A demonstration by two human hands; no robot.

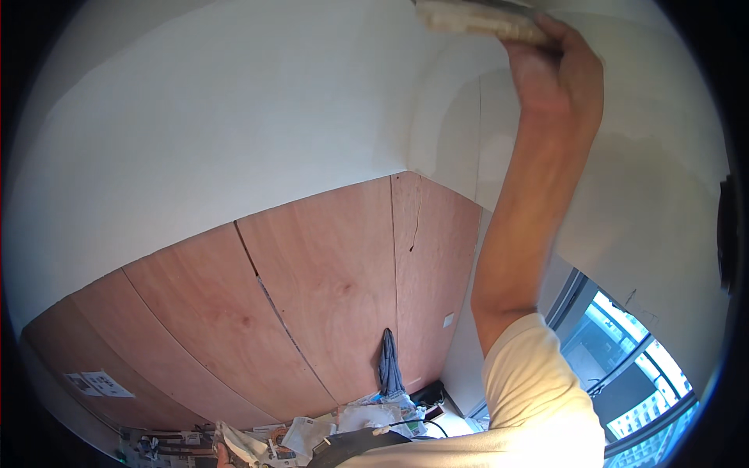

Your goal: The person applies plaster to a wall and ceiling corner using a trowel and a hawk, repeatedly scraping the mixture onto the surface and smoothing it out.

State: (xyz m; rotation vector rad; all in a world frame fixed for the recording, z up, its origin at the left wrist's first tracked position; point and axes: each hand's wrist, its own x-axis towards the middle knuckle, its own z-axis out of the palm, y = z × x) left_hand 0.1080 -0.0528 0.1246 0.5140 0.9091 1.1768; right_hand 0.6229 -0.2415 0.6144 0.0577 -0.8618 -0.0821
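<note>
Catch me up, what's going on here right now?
The person's right hand is raised high, gripping a flat tool with a pale, crusted edge, seemingly close to the white surface overhead; whether they touch is unclear. Low in the view, part of the left hand shows by a pale, smeared thing, its grip unclear. Wooden panels stand below the white surface.

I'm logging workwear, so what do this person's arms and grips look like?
The right sleeve is short and cream; the forearm and right grip are bare, without glove or watch. Only a sliver of the left grip shows, its sleeve unseen.
</note>
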